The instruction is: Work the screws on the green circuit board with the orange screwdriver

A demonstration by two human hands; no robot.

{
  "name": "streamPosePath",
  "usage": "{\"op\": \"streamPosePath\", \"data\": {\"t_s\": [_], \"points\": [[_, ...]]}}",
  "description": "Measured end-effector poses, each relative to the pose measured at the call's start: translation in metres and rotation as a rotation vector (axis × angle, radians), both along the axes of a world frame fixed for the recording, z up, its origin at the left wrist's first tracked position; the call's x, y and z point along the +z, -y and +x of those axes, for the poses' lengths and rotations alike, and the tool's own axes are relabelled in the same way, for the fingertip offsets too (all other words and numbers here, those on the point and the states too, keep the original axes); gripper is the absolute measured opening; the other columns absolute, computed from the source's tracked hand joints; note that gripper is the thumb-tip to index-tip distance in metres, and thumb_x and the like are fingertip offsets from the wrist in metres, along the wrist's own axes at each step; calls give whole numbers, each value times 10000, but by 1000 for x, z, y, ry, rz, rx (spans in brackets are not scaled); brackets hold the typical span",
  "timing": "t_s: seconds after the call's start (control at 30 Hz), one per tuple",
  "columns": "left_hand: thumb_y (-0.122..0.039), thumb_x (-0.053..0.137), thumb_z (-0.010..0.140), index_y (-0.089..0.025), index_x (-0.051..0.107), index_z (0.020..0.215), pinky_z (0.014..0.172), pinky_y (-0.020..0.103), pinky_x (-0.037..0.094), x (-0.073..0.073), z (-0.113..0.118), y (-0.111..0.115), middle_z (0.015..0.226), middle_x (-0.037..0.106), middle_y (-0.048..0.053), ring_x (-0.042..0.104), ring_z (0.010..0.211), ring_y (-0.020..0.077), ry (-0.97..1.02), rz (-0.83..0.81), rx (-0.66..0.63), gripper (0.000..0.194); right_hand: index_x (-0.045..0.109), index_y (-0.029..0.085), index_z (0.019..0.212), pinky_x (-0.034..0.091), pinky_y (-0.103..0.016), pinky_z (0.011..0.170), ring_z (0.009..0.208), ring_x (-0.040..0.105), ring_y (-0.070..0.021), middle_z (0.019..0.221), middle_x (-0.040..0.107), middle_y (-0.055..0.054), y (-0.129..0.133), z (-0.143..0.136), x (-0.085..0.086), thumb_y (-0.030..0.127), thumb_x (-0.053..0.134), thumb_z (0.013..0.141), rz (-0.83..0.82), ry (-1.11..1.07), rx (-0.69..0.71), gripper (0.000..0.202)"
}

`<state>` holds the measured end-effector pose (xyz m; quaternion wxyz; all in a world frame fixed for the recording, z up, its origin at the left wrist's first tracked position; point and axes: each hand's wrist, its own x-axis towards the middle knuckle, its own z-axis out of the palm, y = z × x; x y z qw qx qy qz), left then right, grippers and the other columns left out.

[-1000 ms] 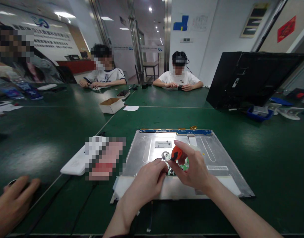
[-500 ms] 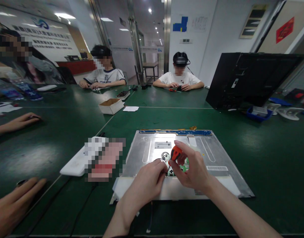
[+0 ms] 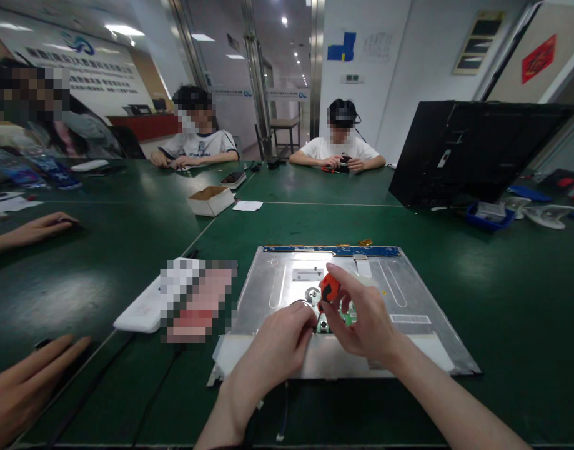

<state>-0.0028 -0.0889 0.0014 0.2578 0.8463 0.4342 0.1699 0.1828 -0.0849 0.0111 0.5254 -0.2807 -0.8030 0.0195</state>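
Observation:
A silvery metal panel lies on the green table, with a blue circuit strip along its far edge. My right hand grips a short orange-and-black screwdriver between thumb and fingers, its shaft pointing down at a small green circuit board on the panel. My left hand rests on the panel's near part, fingers curled together beside the screwdriver's tip. What those fingers hold, if anything, is hidden. A round metal part shows just beyond them.
Left of the panel lie a white device and a blurred pink item. Another person's hands are at the left edge. A white box, a black monitor and a blue tray stand farther back. Two people sit opposite.
The orange handle has turned and shifted slightly left in my right hand. My left hand has stayed in place. The person opposite has raised the small dark item a little.

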Motion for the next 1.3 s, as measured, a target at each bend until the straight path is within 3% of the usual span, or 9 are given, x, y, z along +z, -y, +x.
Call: {"op": "streamPosePath", "data": {"t_s": [0.4,0.6,0.77,1.07,1.3], "points": [[-73,503,880,-196,617,939,757,306,473,-3,-1,0,969,673,46,625,862,212,33,-14,11,178,375,223,1414,426,-230,434,526,535,-116,832,650,-6,-2,-1,1,263,545,998,36,-14,-59,451],[-83,489,890,-195,617,928,756,300,475,-4,-2,0,959,671,46,625,855,208,40,4,-4,174,365,192,1435,473,-256,461,564,583,-133,929,682,-54,0,-1,1,198,520,968,21,-14,-22,492],[-59,489,867,-190,616,901,743,298,479,-1,-1,0,934,663,57,623,846,215,-6,-5,-1,186,353,165,1450,490,-264,470,572,596,-143,890,675,-51,1,0,1,142,505,928,10,-23,-5,544],[-70,488,879,-189,621,923,757,304,483,0,-1,1,948,663,61,624,860,220,17,-9,4,183,383,194,1400,449,-257,446,525,536,-127,831,630,-5,-2,-3,0,184,551,951,53,-38,-66,480],[-70,476,879,-191,624,947,765,309,483,1,-1,1,960,671,58,620,865,215,14,-15,5,203,359,224,1430,458,-253,446,546,545,-128,877,631,-11,0,-2,1,195,523,959,28,-28,-29,500]]}}
